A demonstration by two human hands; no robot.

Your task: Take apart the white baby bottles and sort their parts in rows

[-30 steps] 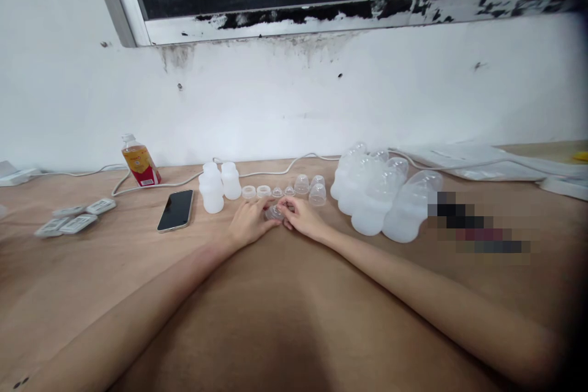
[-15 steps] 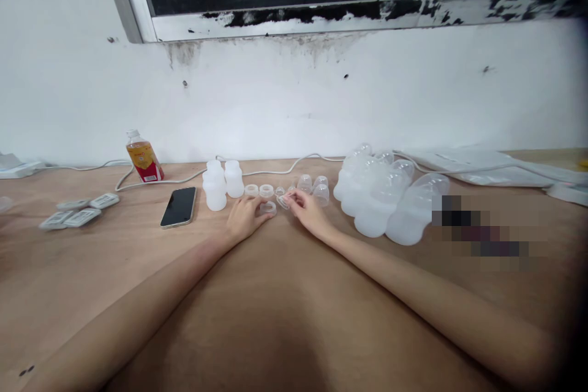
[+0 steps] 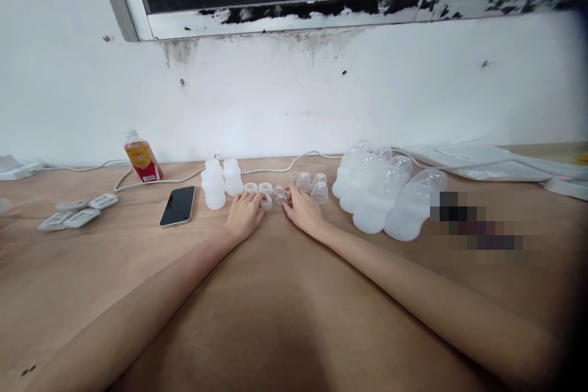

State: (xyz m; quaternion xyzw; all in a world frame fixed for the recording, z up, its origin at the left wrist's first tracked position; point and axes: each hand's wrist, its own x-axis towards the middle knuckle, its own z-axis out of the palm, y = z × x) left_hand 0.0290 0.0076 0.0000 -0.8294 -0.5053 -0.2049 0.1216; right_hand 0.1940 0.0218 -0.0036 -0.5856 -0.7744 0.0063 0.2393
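My left hand (image 3: pixel 245 215) rests on the table with its fingers curled about a clear screw ring (image 3: pixel 266 201), thumb at the near side. Two similar rings (image 3: pixel 265 187) lie just behind it. To their right, small clear bottle teats (image 3: pixel 280 198) stand close together. My right hand (image 3: pixel 304 211) is beside the front teat, thumb and forefinger apart at its right edge; its other fingers are partly hidden. Several clear dome caps (image 3: pixel 318 191) stand just beyond the right hand. Frosted white bottles (image 3: pixel 215 194) stand upright left of the left hand.
Larger frosted bottles with clear domed tops (image 3: pixel 404 214) are grouped on the right. A phone (image 3: pixel 177 206), labelled small packs (image 3: pixel 82 217) and a drink bottle (image 3: pixel 143 158) are on the left. A white cable (image 3: pixel 280 169) runs along the back; a plastic bag (image 3: pixel 478 163) lies back right.
The teat pinched in my right hand now stands on the table, and those fingers have parted. My left hand has drawn its thumb in, and the front ring sits nearer the other rings.
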